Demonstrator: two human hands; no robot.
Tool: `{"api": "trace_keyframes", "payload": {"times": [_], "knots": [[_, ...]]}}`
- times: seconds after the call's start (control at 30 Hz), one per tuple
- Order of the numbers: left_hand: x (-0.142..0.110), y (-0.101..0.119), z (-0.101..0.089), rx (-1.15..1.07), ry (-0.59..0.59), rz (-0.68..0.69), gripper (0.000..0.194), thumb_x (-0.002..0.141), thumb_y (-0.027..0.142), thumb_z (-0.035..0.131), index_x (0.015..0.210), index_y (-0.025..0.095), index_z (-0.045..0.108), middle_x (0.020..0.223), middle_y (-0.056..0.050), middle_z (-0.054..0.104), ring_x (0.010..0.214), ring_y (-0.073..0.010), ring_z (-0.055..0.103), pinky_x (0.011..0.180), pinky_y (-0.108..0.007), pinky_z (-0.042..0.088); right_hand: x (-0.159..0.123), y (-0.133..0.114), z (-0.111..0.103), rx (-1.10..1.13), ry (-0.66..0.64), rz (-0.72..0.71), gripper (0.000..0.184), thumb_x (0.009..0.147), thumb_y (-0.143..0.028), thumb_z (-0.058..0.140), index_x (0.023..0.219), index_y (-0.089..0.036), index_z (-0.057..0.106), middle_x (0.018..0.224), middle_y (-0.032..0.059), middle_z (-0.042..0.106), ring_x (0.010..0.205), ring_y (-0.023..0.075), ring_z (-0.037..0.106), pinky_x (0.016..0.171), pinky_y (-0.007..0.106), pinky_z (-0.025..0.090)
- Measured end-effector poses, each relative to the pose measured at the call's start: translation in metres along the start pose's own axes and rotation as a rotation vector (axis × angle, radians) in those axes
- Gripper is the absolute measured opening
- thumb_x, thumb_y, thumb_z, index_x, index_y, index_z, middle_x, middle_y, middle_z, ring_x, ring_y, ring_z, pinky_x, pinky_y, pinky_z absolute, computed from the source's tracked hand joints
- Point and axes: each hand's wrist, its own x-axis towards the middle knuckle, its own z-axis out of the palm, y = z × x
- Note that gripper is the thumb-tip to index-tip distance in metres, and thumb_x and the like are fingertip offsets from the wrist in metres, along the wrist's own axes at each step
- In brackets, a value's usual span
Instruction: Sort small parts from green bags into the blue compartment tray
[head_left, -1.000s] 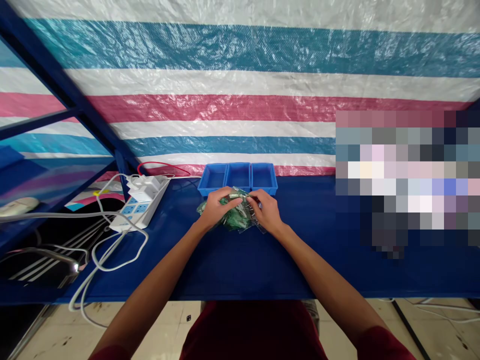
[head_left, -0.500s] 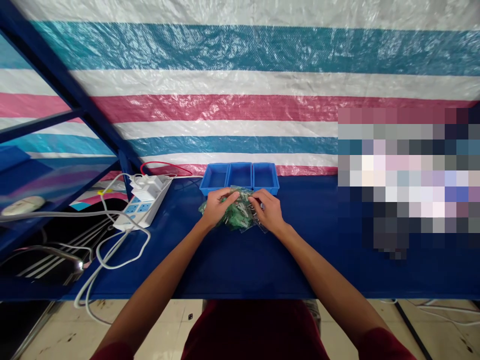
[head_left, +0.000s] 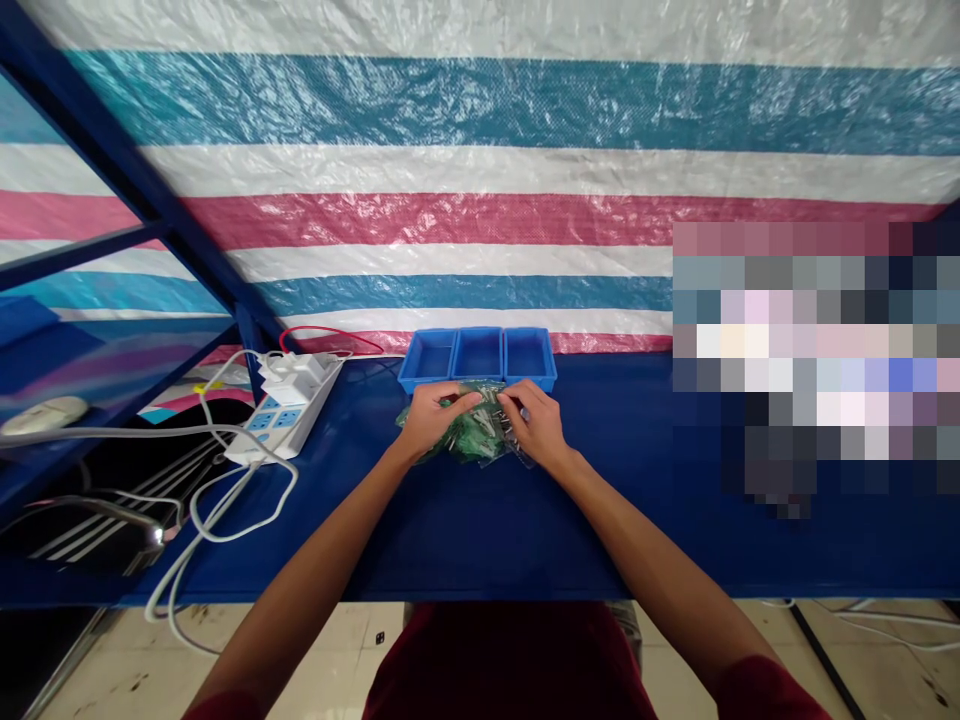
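Gripping a crumpled heap of green and clear plastic bags (head_left: pixel 477 442) with the left hand (head_left: pixel 433 418), fingers curled and thumb laid over the top. Pinching the right side of that heap between thumb and forefinger of the right hand (head_left: pixel 538 420). Resting on the dark blue tabletop (head_left: pixel 487 530), just in front of the blue plastic bins (head_left: pixel 478 353). Left of the bins, a white power strip (head_left: pixel 281 438) with plugs (head_left: pixel 295 382); behind them, a striped tarpaulin (head_left: pixel 450 220).
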Motion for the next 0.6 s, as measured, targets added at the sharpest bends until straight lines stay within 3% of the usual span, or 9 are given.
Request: {"api": "trace_keyframes", "payload": {"times": [0.2, 0.3, 0.43, 0.5, 0.6], "knots": [[0.0017, 0.0057, -0.0004, -0.149, 0.010, -0.068, 0.043, 0.076, 0.046, 0.067, 0.049, 0.014, 0.057, 0.046, 0.000, 0.055, 0.044, -0.0100, 0.048, 0.044, -0.022, 0.038, -0.0022, 0.0014, 0.0013, 0.021, 0.028, -0.002, 0.031, 0.096, -0.024, 0.037, 0.121, -0.023, 0.056, 0.099, 0.0086, 0.063, 0.088, 0.0178, 0.062, 0.077, 0.031, 0.053], [0.0006, 0.0065, -0.0004, -0.204, -0.016, -0.112, 0.045, 0.075, 0.048, 0.068, 0.048, 0.015, 0.054, 0.043, 0.001, 0.052, 0.040, -0.0091, 0.045, 0.042, -0.022, 0.036, -0.0038, 0.0026, 0.0026, -0.023, 0.002, -0.038, 0.031, 0.095, -0.023, 0.040, 0.120, -0.026, 0.059, 0.110, 0.0098, 0.058, 0.087, 0.0170, 0.062, 0.075, 0.030, 0.053], [-0.0007, 0.0047, 0.0008, -0.196, -0.064, -0.107, 0.050, 0.080, 0.051, 0.062, 0.047, 0.016, 0.051, 0.042, 0.001, 0.050, 0.041, -0.0095, 0.045, 0.045, -0.022, 0.038, -0.0046, 0.0033, 0.0036, -0.051, 0.009, -0.035, 0.026, 0.095, -0.024, 0.042, 0.109, -0.025, 0.064, 0.107, 0.0093, 0.058, 0.079, 0.0152, 0.060, 0.069, 0.028, 0.051], [-0.0003, 0.0024, 0.0016, -0.209, 0.013, -0.054, 0.047, 0.085, 0.054, 0.054, 0.059, 0.015, 0.058, 0.052, -0.001, 0.055, 0.047, -0.0107, 0.049, 0.047, -0.023, 0.040, -0.0035, 0.0028, 0.0035, -0.033, 0.035, -0.009, 0.021, 0.095, -0.028, 0.045, 0.100, -0.023, 0.065, 0.097, 0.0084, 0.060, 0.079, 0.0159, 0.060, 0.069, 0.028, 0.050], [0.0004, -0.0018, 0.0029, -0.215, 0.105, 0.065, 0.043, 0.084, 0.056, 0.054, 0.097, 0.017, 0.062, 0.089, -0.007, 0.066, 0.069, -0.0141, 0.058, 0.058, -0.023, 0.045, -0.0008, 0.0018, 0.0030, 0.014, 0.060, 0.025, 0.022, 0.095, -0.032, 0.047, 0.088, -0.020, 0.063, 0.081, 0.0056, 0.060, 0.074, 0.0162, 0.058, 0.068, 0.028, 0.049]]}}
